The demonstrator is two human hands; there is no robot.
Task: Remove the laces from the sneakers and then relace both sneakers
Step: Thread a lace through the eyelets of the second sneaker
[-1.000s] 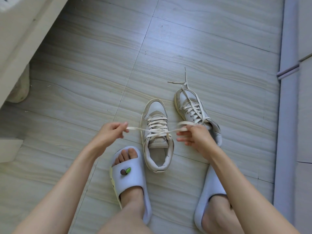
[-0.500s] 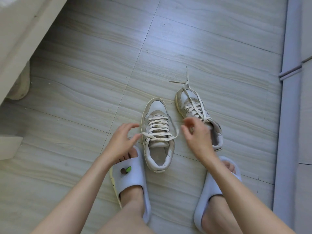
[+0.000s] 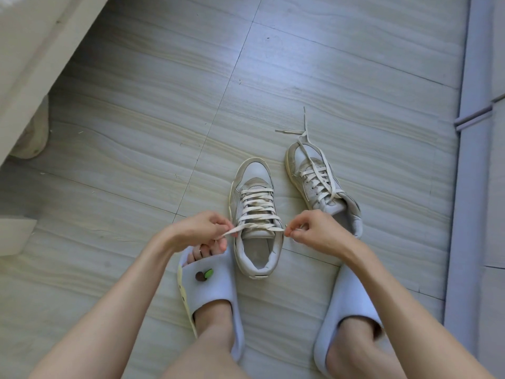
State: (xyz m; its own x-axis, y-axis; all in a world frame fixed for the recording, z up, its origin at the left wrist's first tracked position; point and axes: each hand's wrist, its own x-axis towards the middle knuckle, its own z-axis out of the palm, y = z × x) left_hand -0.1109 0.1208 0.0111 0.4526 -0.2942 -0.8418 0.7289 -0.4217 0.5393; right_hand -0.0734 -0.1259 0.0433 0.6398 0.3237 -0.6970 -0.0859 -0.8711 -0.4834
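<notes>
While both sneakers are sitting fully laced on the floor (image 3: pixel 273 77), the left hand (image 3: pixel 199 228) and right hand (image 3: pixel 311 231) are each pinching a lace end at the near sneaker (image 3: pixel 255 212), suggesting only tying remains, the far sneaker (image 3: pixel 317 181) lying untied.

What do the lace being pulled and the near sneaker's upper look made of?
Lace: flat woven fabric, probably cotton or polyester; matte cream, ribbon-like, twisting where it crosses. Near sneaker: smooth pale panels look like leather or synthetic; the duller grey-beige overlays look like suede, scuffed.
</notes>
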